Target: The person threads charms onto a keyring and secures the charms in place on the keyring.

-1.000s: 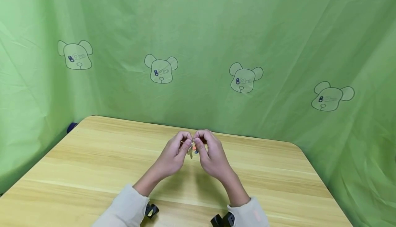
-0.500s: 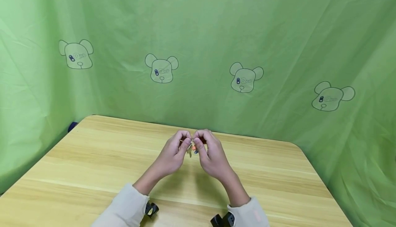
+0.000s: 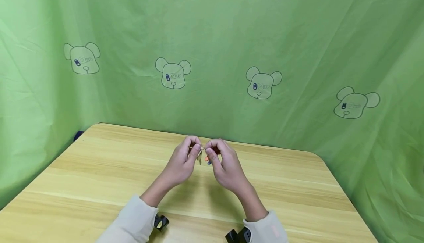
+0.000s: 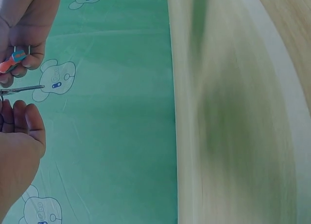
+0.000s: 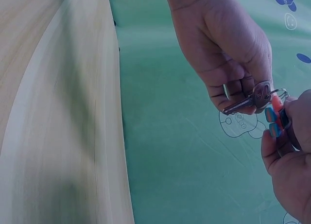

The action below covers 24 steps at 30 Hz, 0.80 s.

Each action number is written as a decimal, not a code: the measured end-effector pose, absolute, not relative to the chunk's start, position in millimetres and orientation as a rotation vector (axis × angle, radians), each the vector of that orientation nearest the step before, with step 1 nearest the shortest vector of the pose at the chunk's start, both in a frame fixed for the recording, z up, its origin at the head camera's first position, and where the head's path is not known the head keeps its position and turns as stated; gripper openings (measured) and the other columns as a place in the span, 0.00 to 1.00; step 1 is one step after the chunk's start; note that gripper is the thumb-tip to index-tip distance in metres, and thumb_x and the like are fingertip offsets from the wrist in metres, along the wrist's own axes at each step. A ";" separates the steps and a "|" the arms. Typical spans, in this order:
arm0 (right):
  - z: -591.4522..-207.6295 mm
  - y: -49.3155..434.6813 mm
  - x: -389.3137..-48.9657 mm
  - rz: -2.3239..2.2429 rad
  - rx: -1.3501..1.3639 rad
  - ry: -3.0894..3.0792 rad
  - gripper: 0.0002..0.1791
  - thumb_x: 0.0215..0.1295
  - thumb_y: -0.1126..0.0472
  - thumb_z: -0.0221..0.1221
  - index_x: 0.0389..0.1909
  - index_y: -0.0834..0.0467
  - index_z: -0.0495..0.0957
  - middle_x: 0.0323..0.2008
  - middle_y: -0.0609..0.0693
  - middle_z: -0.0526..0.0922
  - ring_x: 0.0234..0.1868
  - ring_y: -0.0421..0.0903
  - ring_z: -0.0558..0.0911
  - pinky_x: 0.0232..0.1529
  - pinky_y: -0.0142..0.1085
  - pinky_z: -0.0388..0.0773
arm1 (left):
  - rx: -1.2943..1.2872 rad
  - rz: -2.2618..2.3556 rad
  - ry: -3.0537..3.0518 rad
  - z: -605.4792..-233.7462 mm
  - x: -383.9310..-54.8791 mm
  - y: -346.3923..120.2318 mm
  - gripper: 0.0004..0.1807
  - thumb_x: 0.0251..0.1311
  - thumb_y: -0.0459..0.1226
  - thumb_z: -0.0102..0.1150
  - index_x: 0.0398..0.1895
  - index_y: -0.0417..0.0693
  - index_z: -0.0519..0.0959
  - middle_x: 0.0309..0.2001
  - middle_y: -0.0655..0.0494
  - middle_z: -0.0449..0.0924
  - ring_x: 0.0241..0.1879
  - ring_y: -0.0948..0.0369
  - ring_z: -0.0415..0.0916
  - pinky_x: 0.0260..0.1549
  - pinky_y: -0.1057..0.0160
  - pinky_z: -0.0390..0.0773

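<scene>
A curtained-off booth, apparently set up for recording, provided the setting. Green cloth (image 3: 212, 22) hung behind and down both sides of a table (image 3: 281, 195), its folds and creases plain to see, and filled the view beyond. A row of outlined bear heads (image 3: 173, 75), each with a dark blue capsule for one eye, ran across it. The table had a pale wood-grain top with rounded far corners, more like plain furniture than a workbench. Small black cameras (image 3: 161, 222) at the cuffs of a person's pale sleeves (image 3: 132, 217) also pointed to a filming space; the kind of building around it was hidden.
</scene>
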State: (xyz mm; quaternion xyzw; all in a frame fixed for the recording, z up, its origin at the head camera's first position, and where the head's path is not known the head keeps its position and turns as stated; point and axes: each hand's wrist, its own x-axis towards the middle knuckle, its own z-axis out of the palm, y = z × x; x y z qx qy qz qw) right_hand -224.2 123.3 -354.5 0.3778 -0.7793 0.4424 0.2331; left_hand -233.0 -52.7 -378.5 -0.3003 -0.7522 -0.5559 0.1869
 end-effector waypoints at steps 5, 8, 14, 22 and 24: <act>-352.5 121.4 -222.0 1.225 1.020 -2.169 0.04 0.75 0.68 0.56 0.45 0.63 0.77 0.34 0.50 0.79 0.32 0.42 0.77 0.34 0.34 0.78 | -0.848 -1.565 -2.093 -376.6 -233.3 -54.1 0.06 0.81 0.35 0.42 0.44 0.42 0.69 0.33 0.53 0.69 0.33 0.59 0.70 0.33 0.64 0.74; -352.5 121.2 -221.6 1.204 1.010 -2.166 0.04 0.74 0.68 0.57 0.45 0.63 0.78 0.33 0.49 0.79 0.32 0.42 0.78 0.33 0.34 0.78 | -0.840 -1.541 -2.100 -376.1 -232.8 -53.9 0.05 0.80 0.34 0.43 0.45 0.42 0.69 0.33 0.54 0.69 0.33 0.59 0.69 0.34 0.64 0.74; -352.5 121.8 -222.5 1.125 1.011 -2.125 0.02 0.72 0.70 0.60 0.41 0.62 0.80 0.31 0.46 0.78 0.32 0.40 0.76 0.33 0.32 0.77 | -0.822 -1.495 -2.110 -376.4 -233.1 -52.2 0.05 0.80 0.33 0.43 0.45 0.43 0.70 0.33 0.55 0.68 0.32 0.61 0.68 0.35 0.63 0.72; -355.4 121.5 -226.8 0.968 1.047 -2.032 0.05 0.67 0.74 0.62 0.38 0.61 0.80 0.30 0.47 0.80 0.32 0.41 0.76 0.32 0.32 0.77 | -0.781 -1.481 -2.123 -376.6 -232.1 -49.6 0.04 0.79 0.31 0.44 0.43 0.43 0.69 0.33 0.55 0.69 0.30 0.60 0.68 0.33 0.63 0.73; -355.9 121.7 -228.1 0.896 1.058 -2.007 0.05 0.66 0.74 0.62 0.37 0.61 0.80 0.30 0.47 0.80 0.32 0.42 0.76 0.33 0.34 0.76 | -0.770 -1.480 -2.125 -377.1 -232.0 -49.2 0.03 0.79 0.31 0.44 0.43 0.43 0.69 0.34 0.55 0.70 0.31 0.61 0.69 0.34 0.64 0.74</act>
